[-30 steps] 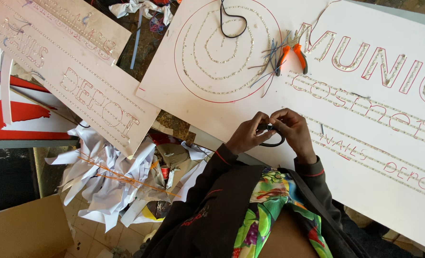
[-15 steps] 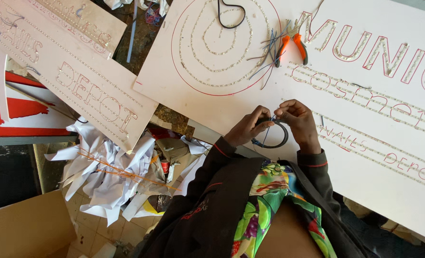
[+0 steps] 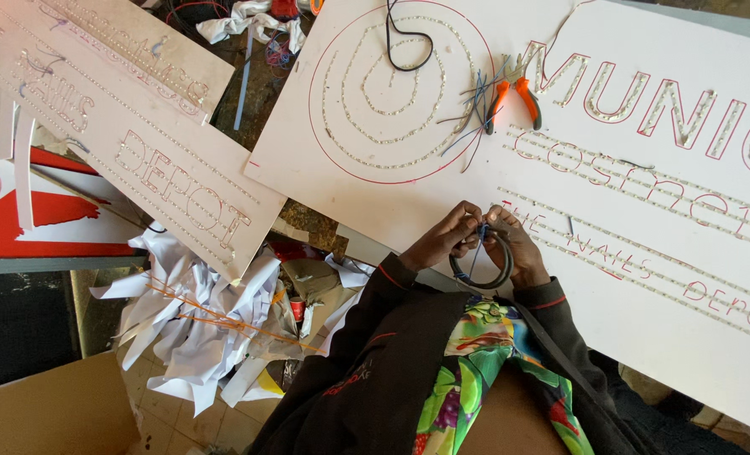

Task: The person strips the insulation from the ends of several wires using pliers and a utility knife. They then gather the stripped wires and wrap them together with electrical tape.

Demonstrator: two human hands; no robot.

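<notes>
Both hands, left hand [image 3: 447, 240] and right hand [image 3: 516, 248], stay pinched together on the blue wire [image 3: 481, 232] at the black cable coil [image 3: 481, 268], now lower over the white sign board [image 3: 442, 194].

Soft, even daylight filled the head view, with no hard glare. The large white sign board with rows of tiny bulbs [image 3: 645, 278] was the brightest surface, close to washed out at the right. Shadows were weak: a faint one lay under the orange-handled pliers [image 3: 514, 101]. The lower left corner, by the brown cardboard box [image 3: 55, 413], was dim. Focus was fairly sharp at centre; the straight board edges bowed slightly near the frame's borders.
</notes>
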